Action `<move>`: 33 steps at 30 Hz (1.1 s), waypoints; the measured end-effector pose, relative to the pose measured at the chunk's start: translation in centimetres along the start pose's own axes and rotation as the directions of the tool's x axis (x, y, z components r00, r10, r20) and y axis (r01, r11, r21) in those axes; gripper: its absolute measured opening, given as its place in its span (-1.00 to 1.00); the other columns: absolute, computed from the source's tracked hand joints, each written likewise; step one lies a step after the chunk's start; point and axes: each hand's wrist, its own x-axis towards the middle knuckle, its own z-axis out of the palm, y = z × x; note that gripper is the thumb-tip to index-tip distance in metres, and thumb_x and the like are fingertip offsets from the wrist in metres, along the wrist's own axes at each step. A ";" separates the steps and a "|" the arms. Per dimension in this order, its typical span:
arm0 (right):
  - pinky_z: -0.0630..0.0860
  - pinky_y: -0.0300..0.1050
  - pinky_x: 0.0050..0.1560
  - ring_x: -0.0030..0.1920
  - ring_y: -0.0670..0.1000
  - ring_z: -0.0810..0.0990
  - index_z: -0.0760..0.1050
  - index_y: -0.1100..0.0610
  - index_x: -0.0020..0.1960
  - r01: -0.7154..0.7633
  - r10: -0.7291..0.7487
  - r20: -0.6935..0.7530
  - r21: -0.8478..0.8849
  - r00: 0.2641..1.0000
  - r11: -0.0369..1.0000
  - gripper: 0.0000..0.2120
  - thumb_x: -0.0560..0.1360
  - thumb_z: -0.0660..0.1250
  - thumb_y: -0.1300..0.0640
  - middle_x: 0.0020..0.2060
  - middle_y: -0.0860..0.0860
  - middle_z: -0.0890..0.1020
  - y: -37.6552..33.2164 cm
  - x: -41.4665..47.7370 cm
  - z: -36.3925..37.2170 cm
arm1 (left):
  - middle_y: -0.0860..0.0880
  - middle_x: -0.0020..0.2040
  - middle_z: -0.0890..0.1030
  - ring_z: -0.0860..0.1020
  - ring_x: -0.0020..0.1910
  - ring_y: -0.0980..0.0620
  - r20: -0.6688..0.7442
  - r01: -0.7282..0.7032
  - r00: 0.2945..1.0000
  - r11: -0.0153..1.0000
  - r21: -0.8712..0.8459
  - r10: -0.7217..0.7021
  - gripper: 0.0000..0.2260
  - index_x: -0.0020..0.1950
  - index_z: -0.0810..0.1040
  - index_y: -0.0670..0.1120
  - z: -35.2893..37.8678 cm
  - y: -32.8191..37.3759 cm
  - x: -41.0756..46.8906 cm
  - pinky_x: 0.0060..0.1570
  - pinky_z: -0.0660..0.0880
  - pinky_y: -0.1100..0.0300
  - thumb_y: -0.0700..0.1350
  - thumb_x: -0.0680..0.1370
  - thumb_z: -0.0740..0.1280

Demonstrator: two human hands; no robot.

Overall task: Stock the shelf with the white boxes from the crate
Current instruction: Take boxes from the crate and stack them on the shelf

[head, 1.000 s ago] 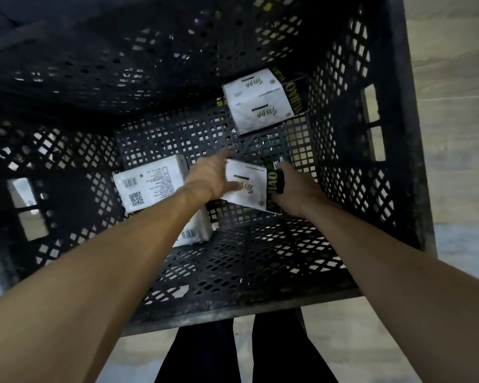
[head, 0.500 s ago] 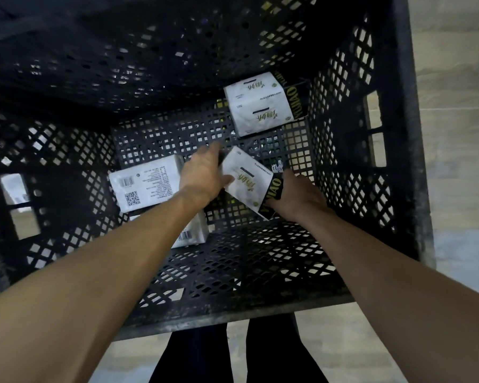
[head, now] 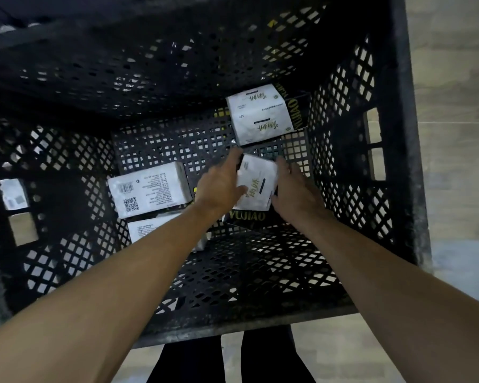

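Turned and tipped up since the earlier frames: middle white box (head: 256,183), dark YUJIAO side now toward the near wall instead of toward the right. Shifted too: right hand (head: 297,189), from the near end round to the right edge.

Clamped on that box from both sides: left hand (head: 221,185) with thumb across the white face and fingers over the far-left edge, right hand curled against the right edge. Held low inside the black crate (head: 404,161), just above or touching the mesh bottom; cannot tell which.

Also in the crate: far white box (head: 260,114) in the far right corner, and a stacked pair of white boxes (head: 150,189) by the left wall, just beside the left wrist. No shelf in view.

Judged step: pick-up, start of one stocking cycle, lift not yet done. Judged progress: at least four boxes left to go.

Next move calls for a straight lift clear of the tall crate walls, with even squeeze from both sides against slipping, then a turn toward the shelf.
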 end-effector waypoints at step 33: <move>0.48 0.01 -0.17 -0.06 0.18 0.58 0.14 -0.02 0.39 0.116 -0.119 -0.015 -0.134 0.993 0.984 -0.45 0.55 0.39 0.07 -0.02 0.15 0.52 -1.6 -2.9 -5.2 | -0.14 0.27 0.43 0.52 0.16 -0.15 -0.081 0.158 0.983 0.985 -0.076 -0.164 -0.45 0.43 0.41 0.07 -3.1 0.9 -5.5 0.20 0.47 0.00 -0.23 0.49 0.46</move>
